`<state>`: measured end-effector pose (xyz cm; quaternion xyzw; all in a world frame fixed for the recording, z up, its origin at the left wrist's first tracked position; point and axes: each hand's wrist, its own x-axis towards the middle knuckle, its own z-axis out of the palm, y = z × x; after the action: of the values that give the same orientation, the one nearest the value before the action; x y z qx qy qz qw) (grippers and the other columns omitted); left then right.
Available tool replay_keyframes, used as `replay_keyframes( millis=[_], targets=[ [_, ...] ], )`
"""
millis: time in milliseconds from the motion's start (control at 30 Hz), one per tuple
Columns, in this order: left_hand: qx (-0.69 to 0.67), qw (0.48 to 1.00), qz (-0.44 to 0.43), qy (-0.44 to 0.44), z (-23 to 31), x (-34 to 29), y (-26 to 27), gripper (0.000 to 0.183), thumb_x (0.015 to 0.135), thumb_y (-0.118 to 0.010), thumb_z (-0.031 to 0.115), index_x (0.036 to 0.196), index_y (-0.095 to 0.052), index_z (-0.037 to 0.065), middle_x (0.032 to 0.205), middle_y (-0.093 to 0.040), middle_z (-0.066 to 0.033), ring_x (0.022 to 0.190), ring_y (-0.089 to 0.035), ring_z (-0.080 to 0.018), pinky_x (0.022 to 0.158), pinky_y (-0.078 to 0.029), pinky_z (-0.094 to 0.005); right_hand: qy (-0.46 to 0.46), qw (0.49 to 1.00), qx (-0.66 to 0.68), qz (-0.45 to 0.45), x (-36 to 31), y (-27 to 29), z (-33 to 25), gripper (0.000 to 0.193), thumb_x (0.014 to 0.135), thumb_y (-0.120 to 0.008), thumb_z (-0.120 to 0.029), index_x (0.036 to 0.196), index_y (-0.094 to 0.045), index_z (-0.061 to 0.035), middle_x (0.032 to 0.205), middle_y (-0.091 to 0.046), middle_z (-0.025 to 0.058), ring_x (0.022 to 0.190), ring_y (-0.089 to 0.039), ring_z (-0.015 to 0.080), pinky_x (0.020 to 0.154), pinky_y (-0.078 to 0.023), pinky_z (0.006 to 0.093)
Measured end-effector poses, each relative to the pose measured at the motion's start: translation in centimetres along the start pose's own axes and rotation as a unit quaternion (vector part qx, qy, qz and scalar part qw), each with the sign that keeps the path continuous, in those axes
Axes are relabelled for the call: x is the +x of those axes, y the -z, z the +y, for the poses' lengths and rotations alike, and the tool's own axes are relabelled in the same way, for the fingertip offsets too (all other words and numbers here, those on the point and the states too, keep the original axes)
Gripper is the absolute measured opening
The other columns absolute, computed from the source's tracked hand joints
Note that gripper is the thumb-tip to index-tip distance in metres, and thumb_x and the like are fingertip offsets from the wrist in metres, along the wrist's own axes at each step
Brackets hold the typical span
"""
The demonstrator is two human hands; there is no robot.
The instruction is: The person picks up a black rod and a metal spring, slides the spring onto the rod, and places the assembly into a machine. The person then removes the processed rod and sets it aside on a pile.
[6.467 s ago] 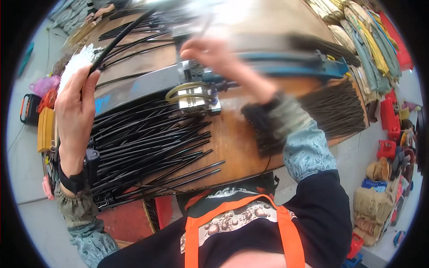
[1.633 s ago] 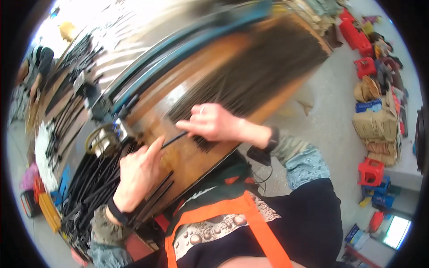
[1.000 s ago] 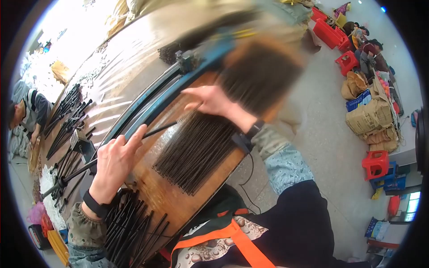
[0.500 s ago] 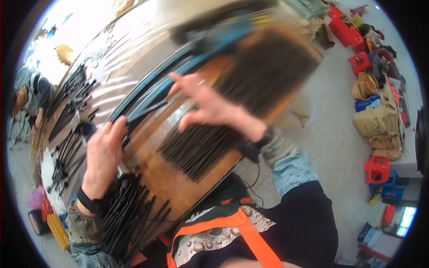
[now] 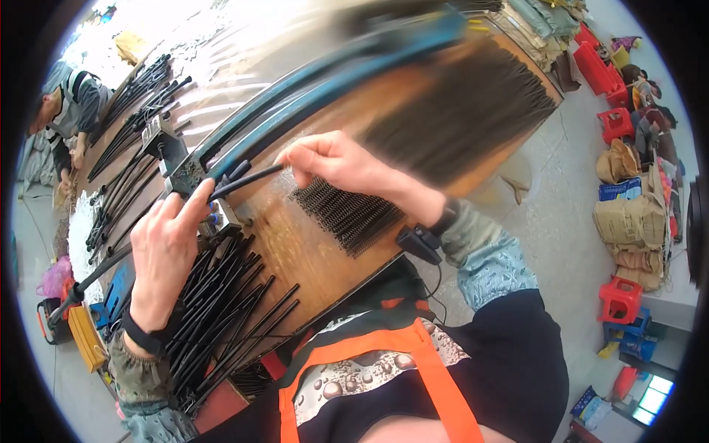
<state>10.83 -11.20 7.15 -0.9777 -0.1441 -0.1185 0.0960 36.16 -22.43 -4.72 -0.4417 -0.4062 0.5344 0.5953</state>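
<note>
My left hand [image 5: 164, 255] grips a black tube [image 5: 244, 179] over the wooden bench [image 5: 295, 251] while my right hand [image 5: 332, 159] pinches something tiny at its tip, which I judge could slip into the springs [image 5: 347, 214].

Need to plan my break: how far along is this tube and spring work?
Done, apparently: black tubes heaped by the left hand. In hand: both hands hold one black tube, right hand at its tip. Left: a row of springs and a blurred dark pile.
</note>
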Motion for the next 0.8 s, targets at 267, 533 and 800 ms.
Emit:
replay_keyframes(
  millis=[267,533,800],
  targets=[
    [-0.006,1.000,-0.002,0.017,-0.4,-1.6,-0.5,0.040,0.086,-0.066,0.011,0.124,-0.064,0.019,0.070,-0.046,-0.0076,0.065,-0.054,-0.0239,0.058,-0.044,-0.0378,0.427,0.782,-0.441,0.106,1.0,-2.1,-0.1,0.024,0.080,-0.076,-0.029,0.100,-0.073,-0.0157,0.063,-0.058,0.0033,0.060,-0.061,0.0183,0.053,-0.049,0.0298],
    [-0.036,0.999,0.007,0.030,-1.1,-2.4,-1.1,0.035,0.087,-0.066,0.008,0.121,-0.063,0.015,0.073,-0.050,-0.0087,0.068,-0.056,-0.0256,0.060,-0.046,-0.0373,0.492,0.721,-0.479,0.092,3.0,-3.2,0.0,0.027,0.081,-0.076,-0.023,0.105,-0.071,-0.0139,0.067,-0.061,0.0028,0.061,-0.061,0.0195,0.055,-0.050,0.0317],
    [-0.046,0.972,0.128,0.190,-9.1,-7.0,3.9,0.025,0.094,-0.061,0.008,0.118,-0.061,0.002,0.096,-0.064,-0.0171,0.082,-0.063,-0.0286,0.071,-0.050,-0.0331,0.253,0.844,-0.465,0.091,8.5,-1.2,1.1,0.020,0.091,-0.066,-0.022,0.105,-0.069,-0.0086,0.077,-0.069,0.0065,0.067,-0.064,0.0198,0.064,-0.051,0.0328]
  ],
)
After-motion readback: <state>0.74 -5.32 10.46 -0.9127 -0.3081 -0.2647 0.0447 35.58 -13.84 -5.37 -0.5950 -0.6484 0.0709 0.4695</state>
